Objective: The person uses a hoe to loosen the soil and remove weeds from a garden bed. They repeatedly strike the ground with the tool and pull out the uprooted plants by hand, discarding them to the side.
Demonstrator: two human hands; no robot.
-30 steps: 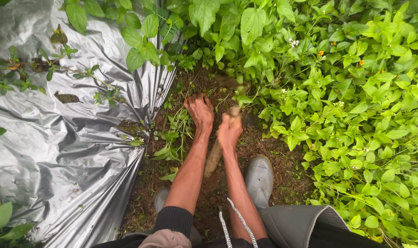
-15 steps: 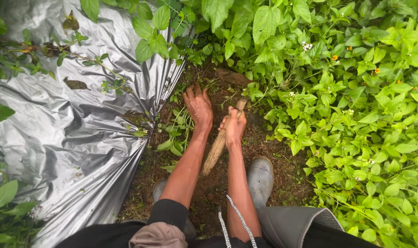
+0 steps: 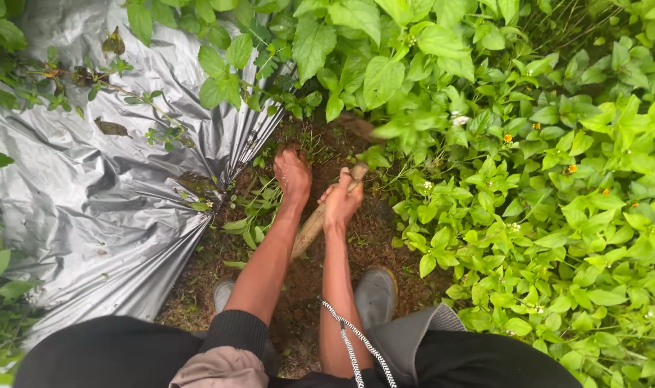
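While the right hand (image 3: 340, 203) is closed around a wooden stick (image 3: 309, 230), the left hand (image 3: 292, 172) reaches further forward with its fingers bent down into the dirt (image 3: 374, 237); whether it grips anything there cannot be told. That stick runs slantwise from its upper end just beyond the right hand's knuckles down between the two forearms, where its lower part passes behind the left arm. Both hands are close together over a narrow strip of bare brown ground. Small grass shoots and weeds (image 3: 252, 215) grow just left of the left wrist. Below the hands, two grey rubber boots stand on the soil, the right boot (image 3: 374, 291) plainly seen beside the right forearm, the left boot (image 3: 223, 291) mostly hidden by the left arm. A black-and-white cord (image 3: 356, 345) hangs near the right elbow. On the left, a large sheet of grey plastic (image 3: 90, 208) lies crumpled over the ground, its edge meeting the dirt strip. Dense green leafy plants (image 3: 543, 179) with tiny orange and white flowers fill the right side and the top.
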